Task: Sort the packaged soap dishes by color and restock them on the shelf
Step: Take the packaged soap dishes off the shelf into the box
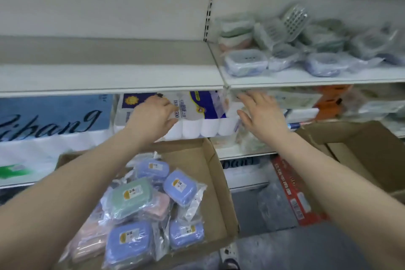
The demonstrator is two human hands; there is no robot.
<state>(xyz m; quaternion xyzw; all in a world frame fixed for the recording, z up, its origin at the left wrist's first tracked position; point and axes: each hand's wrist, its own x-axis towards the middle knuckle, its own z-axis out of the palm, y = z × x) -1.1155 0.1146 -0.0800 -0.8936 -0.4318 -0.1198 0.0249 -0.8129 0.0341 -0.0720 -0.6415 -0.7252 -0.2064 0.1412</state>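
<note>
Both hands, left (153, 114) and right (260, 114), are empty, fingers loose. The dishes (153, 201) lie in the box (221, 193) below; plastic bags might slip.

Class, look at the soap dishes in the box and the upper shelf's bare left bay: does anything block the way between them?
Yes, partly. Both hands, left and right, and their forearms reach across above the box, over the soap dishes. Past them, nothing visible stands before the shelf; its left bay is bare.
</note>
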